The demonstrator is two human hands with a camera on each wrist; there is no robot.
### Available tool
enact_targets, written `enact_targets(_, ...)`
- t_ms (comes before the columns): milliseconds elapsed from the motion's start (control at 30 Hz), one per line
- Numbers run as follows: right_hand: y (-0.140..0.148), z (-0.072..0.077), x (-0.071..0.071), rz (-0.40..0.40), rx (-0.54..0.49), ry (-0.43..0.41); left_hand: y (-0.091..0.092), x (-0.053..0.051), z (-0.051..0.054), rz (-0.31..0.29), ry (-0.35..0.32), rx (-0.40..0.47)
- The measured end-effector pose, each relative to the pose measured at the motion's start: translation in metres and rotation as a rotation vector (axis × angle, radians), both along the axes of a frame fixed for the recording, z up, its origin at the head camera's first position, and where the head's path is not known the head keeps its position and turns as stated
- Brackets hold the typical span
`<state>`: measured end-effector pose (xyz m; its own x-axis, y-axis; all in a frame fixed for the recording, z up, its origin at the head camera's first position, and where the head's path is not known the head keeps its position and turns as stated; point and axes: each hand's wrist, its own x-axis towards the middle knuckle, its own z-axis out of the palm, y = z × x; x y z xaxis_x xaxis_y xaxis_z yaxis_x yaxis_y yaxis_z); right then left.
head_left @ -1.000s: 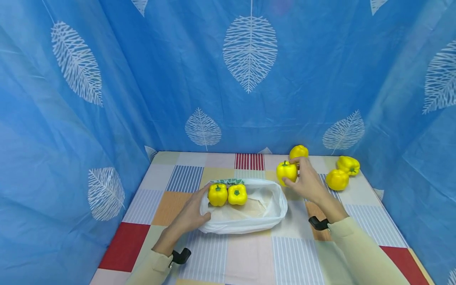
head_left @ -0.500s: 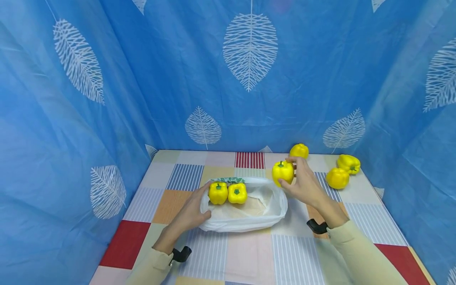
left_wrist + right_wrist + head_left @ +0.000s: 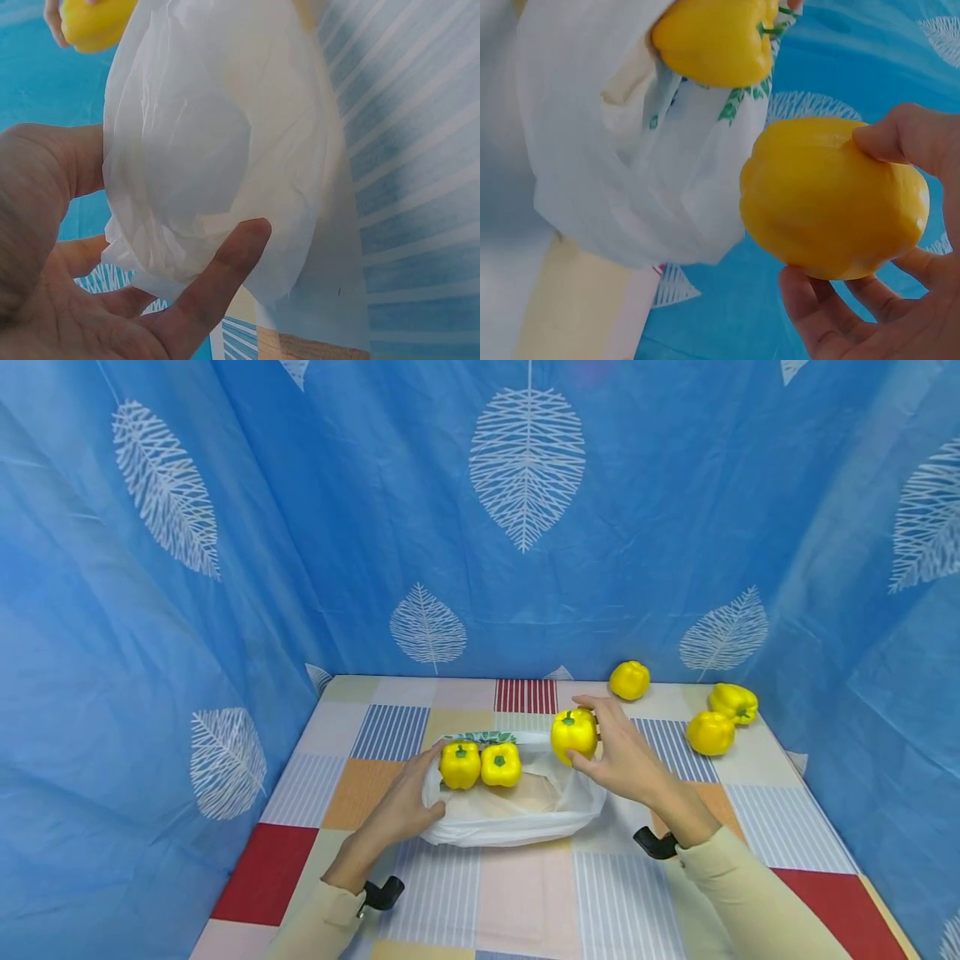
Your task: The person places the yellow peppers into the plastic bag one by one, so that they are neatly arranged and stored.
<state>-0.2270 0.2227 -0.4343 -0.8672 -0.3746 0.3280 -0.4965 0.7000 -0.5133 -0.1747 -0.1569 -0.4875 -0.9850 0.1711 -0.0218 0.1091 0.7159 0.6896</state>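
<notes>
A yellow bell pepper is held upright by the right hand, over the right end of an opened white plastic bag. In the right wrist view, thumb and fingers grip that pepper beside the bag. Two yellow peppers sit side by side in the bag's left part. At the bag's left end, the left hand holds the rim; the left wrist view shows its thumb and fingers around the white plastic.
One yellow pepper stands at the table's back edge. Two more lie touching at the back right. A patchwork cloth covers the table, and blue curtains with white leaves hang behind and at both sides.
The right hand has carried its pepper left and slightly toward the person, from beside the back pepper to over the bag's right end. The left hand has stayed on the bag.
</notes>
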Motion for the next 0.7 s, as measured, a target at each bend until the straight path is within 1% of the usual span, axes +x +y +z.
enact_targets(233, -0.009, -0.006, 0.005, 0.03, 0.033, -0.031, 0.0, -0.001, -0.001, -0.003, 0.004, -0.006)
enact_targets(500, -0.018, -0.015, 0.005, 0.09, 0.068, -0.064, 0.001, -0.002, -0.001, -0.007, -0.001, -0.016)
enact_targets(700, -0.024, -0.02, 0.004, 0.131, 0.087, -0.062, 0.002, -0.002, -0.002, -0.016, 0.014, -0.018)
